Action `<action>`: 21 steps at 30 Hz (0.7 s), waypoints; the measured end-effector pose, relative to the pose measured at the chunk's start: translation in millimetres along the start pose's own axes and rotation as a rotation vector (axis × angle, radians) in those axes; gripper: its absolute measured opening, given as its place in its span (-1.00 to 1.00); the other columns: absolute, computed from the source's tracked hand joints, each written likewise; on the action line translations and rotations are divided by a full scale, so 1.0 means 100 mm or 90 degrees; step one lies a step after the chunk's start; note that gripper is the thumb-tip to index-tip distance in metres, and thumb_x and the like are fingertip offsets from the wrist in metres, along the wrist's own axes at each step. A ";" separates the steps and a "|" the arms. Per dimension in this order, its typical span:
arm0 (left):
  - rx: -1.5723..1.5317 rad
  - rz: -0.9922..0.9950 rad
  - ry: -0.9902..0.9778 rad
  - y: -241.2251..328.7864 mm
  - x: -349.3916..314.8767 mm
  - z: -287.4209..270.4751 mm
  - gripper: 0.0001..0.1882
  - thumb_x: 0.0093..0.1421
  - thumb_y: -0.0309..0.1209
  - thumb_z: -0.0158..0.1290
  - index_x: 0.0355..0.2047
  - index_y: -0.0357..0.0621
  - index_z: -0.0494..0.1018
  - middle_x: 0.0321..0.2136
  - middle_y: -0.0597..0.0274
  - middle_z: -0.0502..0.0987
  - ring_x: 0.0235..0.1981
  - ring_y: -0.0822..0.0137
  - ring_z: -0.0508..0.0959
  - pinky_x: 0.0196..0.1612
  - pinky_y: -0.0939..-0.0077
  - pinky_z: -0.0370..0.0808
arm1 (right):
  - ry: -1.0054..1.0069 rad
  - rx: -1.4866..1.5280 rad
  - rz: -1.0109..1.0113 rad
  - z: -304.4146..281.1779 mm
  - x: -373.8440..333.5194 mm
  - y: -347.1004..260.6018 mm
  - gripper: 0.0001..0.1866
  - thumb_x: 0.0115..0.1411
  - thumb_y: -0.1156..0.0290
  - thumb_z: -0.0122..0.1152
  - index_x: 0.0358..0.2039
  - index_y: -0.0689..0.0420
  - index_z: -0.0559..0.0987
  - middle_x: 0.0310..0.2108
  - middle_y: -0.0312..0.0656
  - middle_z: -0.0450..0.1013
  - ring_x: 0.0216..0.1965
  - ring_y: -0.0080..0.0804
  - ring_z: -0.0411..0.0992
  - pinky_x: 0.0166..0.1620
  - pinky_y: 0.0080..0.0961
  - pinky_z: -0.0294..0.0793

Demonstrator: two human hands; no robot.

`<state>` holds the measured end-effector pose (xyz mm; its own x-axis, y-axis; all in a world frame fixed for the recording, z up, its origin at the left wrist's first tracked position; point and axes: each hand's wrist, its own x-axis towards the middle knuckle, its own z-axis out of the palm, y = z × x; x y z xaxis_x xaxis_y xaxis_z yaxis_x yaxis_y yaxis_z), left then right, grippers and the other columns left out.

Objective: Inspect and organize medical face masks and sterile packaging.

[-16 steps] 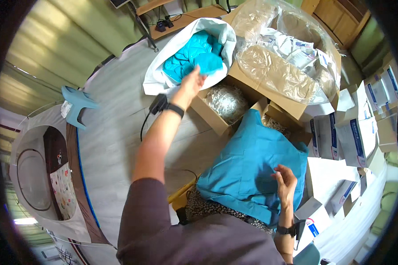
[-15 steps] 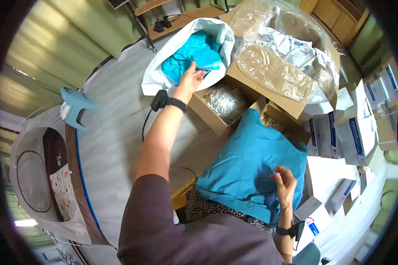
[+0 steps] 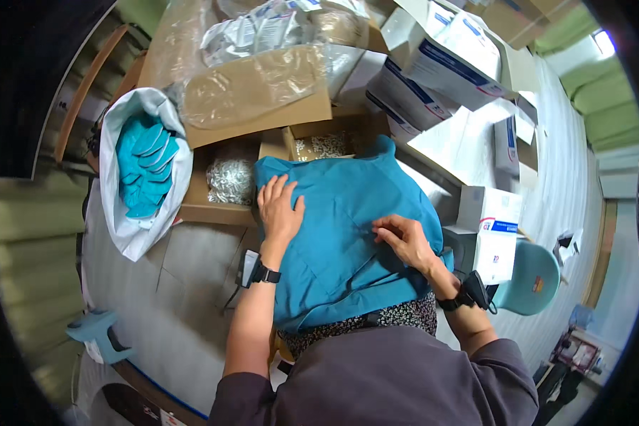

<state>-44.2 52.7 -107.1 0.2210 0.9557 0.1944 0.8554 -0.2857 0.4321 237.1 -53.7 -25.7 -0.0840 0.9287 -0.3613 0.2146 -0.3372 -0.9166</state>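
Note:
A blue cloth [image 3: 334,206] is spread over my lap. My left hand [image 3: 280,213] rests on its upper left part, palm down with the fingers apart and nothing in them. Over the cloth's right half is my right hand [image 3: 408,241], its fingers curled with thumb and fingertips together; whatever they may hold is too small or hidden to make out. To the left, a white sack [image 3: 181,167] contains a heap of turquoise pieces [image 3: 149,153], several of them flat and overlapping. Nothing turquoise from the sack shows in my left hand.
Beyond my lap stand a cardboard box with a clear bag of small whitish parts [image 3: 231,177] and another holding loose white pieces [image 3: 326,145]. Behind them is a large plastic-lined carton [image 3: 263,92]. White boxes [image 3: 440,67] crowd the right, near a pale green stool [image 3: 529,280].
My left hand has moved from the turquoise pieces in the sack to the cloth on my lap. My right hand's fingers have drawn together. The view has turned to the right.

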 end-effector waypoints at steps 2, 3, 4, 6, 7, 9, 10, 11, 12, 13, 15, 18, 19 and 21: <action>-0.012 0.000 -0.010 0.01 0.02 -0.02 -0.64 0.14 -0.29 0.16 -0.04 -0.06 0.54 0.13 0.15 0.45 0.26 0.08 0.29 0.32 0.10 0.10 | 0.006 0.045 0.001 0.01 0.03 0.18 -0.80 0.31 0.50 0.15 -0.11 0.35 0.54 -0.30 -0.20 0.57 -0.34 -0.52 0.53 -0.23 -0.56 0.53; -0.021 -0.005 -0.014 -0.03 0.01 -0.05 -0.64 0.14 -0.30 0.16 -0.05 -0.06 0.54 0.12 0.16 0.45 0.25 0.09 0.30 0.32 0.11 0.11 | -0.007 0.014 0.005 0.04 0.05 0.17 -0.80 0.31 0.51 0.16 -0.11 0.35 0.54 -0.32 -0.20 0.56 -0.34 -0.53 0.53 -0.24 -0.56 0.54; -0.039 -0.008 -0.013 -0.04 0.03 -0.06 -0.65 0.13 -0.30 0.16 -0.05 -0.07 0.54 0.12 0.16 0.46 0.25 0.10 0.31 0.32 0.13 0.11 | -0.018 0.052 0.022 0.04 0.05 0.12 -0.81 0.30 0.50 0.17 -0.13 0.34 0.55 -0.35 -0.22 0.55 -0.34 -0.55 0.52 -0.24 -0.55 0.53; -0.044 -0.012 0.005 -0.07 0.04 -0.09 -0.69 0.13 -0.33 0.16 -0.10 -0.05 0.56 0.09 0.19 0.48 0.23 0.13 0.33 0.31 0.14 0.13 | -0.025 0.019 0.010 -0.14 0.18 -0.10 -0.82 0.31 0.48 0.17 -0.16 0.32 0.57 -0.39 -0.23 0.55 -0.34 -0.55 0.51 -0.25 -0.54 0.53; -0.045 -0.017 0.005 -0.08 0.05 -0.08 -0.70 0.13 -0.33 0.16 -0.11 -0.05 0.57 0.09 0.20 0.48 0.22 0.13 0.33 0.30 0.14 0.14 | 0.064 -0.058 -0.041 -0.33 0.28 -0.27 -0.82 0.30 0.45 0.18 -0.17 0.30 0.58 -0.40 -0.23 0.55 -0.34 -0.55 0.51 -0.25 -0.53 0.52; -0.040 -0.024 0.019 -0.08 0.09 -0.08 -0.73 0.11 -0.34 0.16 -0.16 -0.05 0.59 0.05 0.23 0.51 0.20 0.14 0.36 0.28 0.15 0.16 | 0.255 -0.097 -0.227 -0.96 0.76 -0.38 -0.77 0.28 0.34 0.23 -0.18 0.24 0.62 -0.40 -0.21 0.57 -0.35 -0.54 0.49 -0.25 -0.52 0.50; -0.035 -0.027 0.022 -0.11 0.11 -0.07 -0.74 0.11 -0.34 0.17 -0.17 -0.05 0.59 0.03 0.22 0.52 0.19 0.14 0.37 0.28 0.16 0.17 | 0.382 -0.218 -0.218 -1.28 0.99 -0.65 -0.76 0.27 0.32 0.24 -0.19 0.23 0.64 -0.40 -0.23 0.58 -0.36 -0.55 0.48 -0.24 -0.51 0.49; -0.033 -0.028 0.025 -0.13 0.14 -0.05 -0.75 0.10 -0.34 0.17 -0.19 -0.05 0.60 0.02 0.22 0.53 0.18 0.14 0.38 0.27 0.16 0.18 | 0.479 -0.249 -0.314 -1.61 1.18 -0.94 -0.76 0.27 0.31 0.22 -0.22 0.23 0.65 -0.38 -0.18 0.60 -0.34 -0.50 0.51 -0.22 -0.49 0.49; -0.032 -0.028 0.026 -0.11 0.16 -0.02 -0.76 0.10 -0.35 0.17 -0.20 -0.06 0.60 0.01 0.22 0.53 0.17 0.14 0.38 0.27 0.17 0.18 | 0.574 -0.339 -0.280 -1.94 1.35 -1.23 -0.70 0.27 0.25 0.20 -0.22 0.25 0.66 -0.34 -0.07 0.62 -0.29 -0.37 0.57 -0.18 -0.45 0.51; -0.029 -0.032 0.025 -0.10 0.16 0.00 -0.77 0.09 -0.35 0.17 -0.21 -0.06 0.60 0.00 0.22 0.54 0.16 0.14 0.39 0.26 0.17 0.19 | 0.614 -0.368 -0.230 -2.26 1.56 -1.43 -0.62 0.25 0.17 0.18 -0.17 0.26 0.65 -0.30 0.05 0.62 -0.23 -0.17 0.61 -0.13 -0.36 0.52; -0.037 -0.028 0.024 -0.03 0.24 0.08 -0.78 0.08 -0.35 0.17 -0.24 -0.07 0.61 -0.02 0.21 0.55 0.15 0.13 0.41 0.25 0.17 0.20 | 0.689 -0.476 -0.148 -3.00 2.04 -1.53 -0.39 0.16 -0.02 0.19 -0.18 0.41 0.62 -0.27 0.22 0.58 -0.14 0.11 0.57 -0.04 -0.22 0.50; -0.044 -0.033 0.030 -0.01 0.27 0.10 -0.78 0.08 -0.35 0.17 -0.25 -0.07 0.61 -0.03 0.20 0.56 0.13 0.13 0.42 0.24 0.17 0.21 | 0.632 -0.497 0.071 -3.64 2.50 -1.45 -0.18 0.00 -0.13 0.33 -0.09 0.50 0.55 -0.16 0.32 0.54 -0.09 0.06 0.56 -0.03 -0.25 0.50; -0.043 -0.041 0.031 -0.02 0.26 0.07 -0.79 0.08 -0.35 0.17 -0.26 -0.08 0.60 -0.03 0.20 0.56 0.14 0.13 0.42 0.24 0.18 0.22 | 0.612 -0.253 0.107 -3.61 2.62 -1.43 -0.20 -0.06 -0.05 0.44 -0.08 0.49 0.56 -0.19 0.22 0.56 -0.11 -0.04 0.56 -0.05 -0.29 0.50; -0.052 -0.040 0.041 -0.02 0.28 0.08 -0.79 0.08 -0.35 0.17 -0.26 -0.07 0.60 -0.04 0.21 0.56 0.13 0.14 0.42 0.23 0.17 0.22 | 0.601 -0.190 0.031 -3.71 2.77 -1.35 -0.28 -0.05 0.02 0.48 -0.08 0.43 0.58 -0.21 0.08 0.55 -0.18 -0.13 0.53 -0.10 -0.29 0.51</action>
<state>-36.6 80.2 -109.5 0.1359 0.9661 0.2194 0.8248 -0.2330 0.5152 546.0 306.5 61.8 0.7132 0.7010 0.0062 0.4451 -0.4461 -0.7765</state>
